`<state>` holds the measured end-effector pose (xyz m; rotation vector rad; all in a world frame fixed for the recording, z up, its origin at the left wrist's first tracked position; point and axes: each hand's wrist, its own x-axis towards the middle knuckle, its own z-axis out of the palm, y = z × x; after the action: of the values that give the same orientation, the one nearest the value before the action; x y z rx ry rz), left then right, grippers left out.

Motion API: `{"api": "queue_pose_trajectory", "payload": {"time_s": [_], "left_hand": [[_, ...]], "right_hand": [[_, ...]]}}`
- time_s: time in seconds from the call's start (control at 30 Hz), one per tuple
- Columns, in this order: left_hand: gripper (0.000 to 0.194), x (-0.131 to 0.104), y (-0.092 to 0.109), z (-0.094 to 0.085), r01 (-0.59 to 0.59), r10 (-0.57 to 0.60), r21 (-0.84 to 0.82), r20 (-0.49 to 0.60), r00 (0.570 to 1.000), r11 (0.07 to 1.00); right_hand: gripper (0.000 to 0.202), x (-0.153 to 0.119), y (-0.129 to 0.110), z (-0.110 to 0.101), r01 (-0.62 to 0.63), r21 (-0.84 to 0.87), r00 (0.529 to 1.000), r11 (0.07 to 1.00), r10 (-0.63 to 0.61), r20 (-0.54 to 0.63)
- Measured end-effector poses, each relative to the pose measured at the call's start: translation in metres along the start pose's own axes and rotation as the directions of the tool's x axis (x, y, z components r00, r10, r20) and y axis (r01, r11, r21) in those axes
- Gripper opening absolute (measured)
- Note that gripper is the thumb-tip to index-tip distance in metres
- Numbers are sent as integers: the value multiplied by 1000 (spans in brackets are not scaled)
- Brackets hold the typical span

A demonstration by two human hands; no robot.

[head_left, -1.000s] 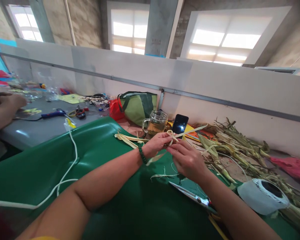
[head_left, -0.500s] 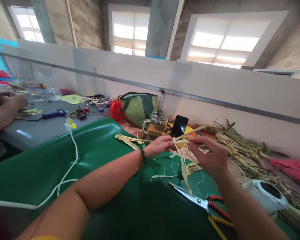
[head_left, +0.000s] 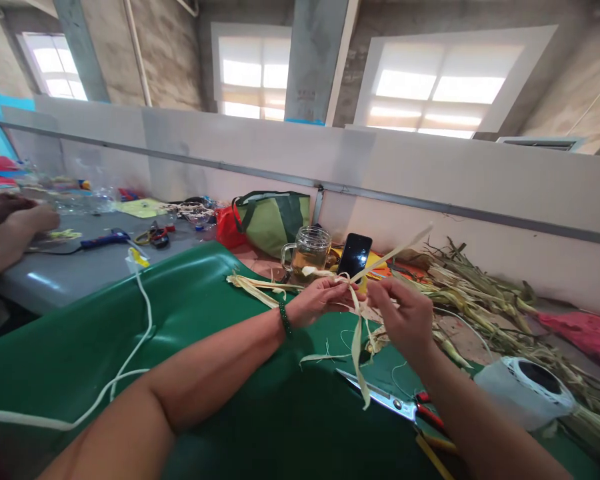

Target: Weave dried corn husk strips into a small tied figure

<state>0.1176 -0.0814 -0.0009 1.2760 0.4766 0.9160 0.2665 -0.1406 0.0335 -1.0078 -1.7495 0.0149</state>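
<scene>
My left hand (head_left: 325, 298), with a green bead bracelet at its wrist, pinches a small bundle of pale corn husk strips (head_left: 359, 357). One strip sticks up to the right, and others hang down over the green mat (head_left: 280, 387). Close by on the right, my right hand (head_left: 404, 312) is closed, fingers curled and thumb pressed in; what they hold is too small to make out. Below the hands lie scissors (head_left: 380, 396) with red and yellow handles, partly behind my right forearm. More husk (head_left: 255, 287) extends to the left behind my left wrist.
Behind the hands stand a glass mug (head_left: 311, 250) of amber liquid, a phone (head_left: 355, 253) and a green bag (head_left: 280, 220). Dried husks (head_left: 485, 293) and a white roll (head_left: 505, 397) lie right. A white cord (head_left: 147, 313) crosses the mat. Another person's hands (head_left: 33, 220) are far left.
My right hand has come off the strip it was pulling and moved slightly left and down, its fingers more curled. One strip end now points higher up to the right.
</scene>
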Motion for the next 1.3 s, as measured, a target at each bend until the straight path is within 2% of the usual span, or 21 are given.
{"api": "queue_pose_trajectory", "payload": {"time_s": [0.07, 0.17, 0.27, 0.33, 0.4, 0.47, 0.57, 0.67, 0.8, 0.9, 0.97, 1.0, 1.07, 1.13, 1.17, 1.23, 1.3], "left_hand": [[30, 1, -2, -3, 24, -16, -132, 62, 998, 991], [38, 2, -3, -7, 51, -38, -168, 81, 996, 984], [39, 2, -3, -7, 69, -51, -126, 135, 990, 990], [39, 2, -4, -6, 30, -13, -92, 176, 984, 995], [41, 2, -5, -3, -56, 58, -14, 183, 981, 998], [46, 1, -8, 0, -176, 156, 146, 137, 978, 974], [42, -1, -11, 5, -291, 308, 460, 39, 951, 839], [32, -1, -12, 7, -293, 401, 639, -26, 916, 711], [25, 1, -11, 3, -324, 502, 735, -26, 864, 596], [23, 2, -10, -1, -271, 509, 784, -66, 858, 558], [27, 2, -9, -3, -260, 485, 754, -88, 870, 604], [27, 2, -8, -4, -261, 445, 704, -87, 891, 661], [27, 3, -5, -7, -220, 290, 514, -60, 955, 829], [31, 4, -1, -10, -87, 82, 238, 31, 996, 967], [35, 4, 0, -11, -7, -4, 105, 97, 995, 994], [43, 4, 3, -11, 116, -99, -66, 219, 971, 991], [50, 3, 5, -10, 152, -129, -75, 251, 960, 986]], "right_hand": [[40, 7, 10, 1, -188, -19, 982, 982, 188, 31], [41, 13, 17, 6, -319, 97, 939, 943, 301, 168], [39, 12, 19, 10, -353, 122, 933, 928, 339, 120], [38, 10, 20, 11, -401, 116, 916, 909, 398, 47], [38, 9, 22, 11, -460, 159, 883, 873, 469, -23], [38, 8, 25, 14, -497, 213, 851, 842, 520, -70], [39, 4, 23, 22, -490, 245, 848, 837, 523, -88], [39, 0, 16, 29, -464, 228, 865, 856, 493, -94], [41, -2, 15, 30, -437, 264, 872, 860, 477, -111], [41, 0, 20, 27, -447, 327, 863, 833, 498, -89], [40, 0, 24, 26, -453, 321, 862, 832, 501, -80], [40, 1, 25, 25, -450, 302, 866, 840, 493, -82], [39, 1, 25, 23, -431, 247, 880, 868, 464, -97], [37, 2, 22, 22, -407, 208, 896, 890, 433, -100], [37, 1, 21, 22, -391, 197, 905, 899, 415, -94], [37, 0, 17, 22, -341, 165, 930, 926, 357, -82], [38, -3, 15, 23, -260, 96, 961, 961, 267, -71]]}}
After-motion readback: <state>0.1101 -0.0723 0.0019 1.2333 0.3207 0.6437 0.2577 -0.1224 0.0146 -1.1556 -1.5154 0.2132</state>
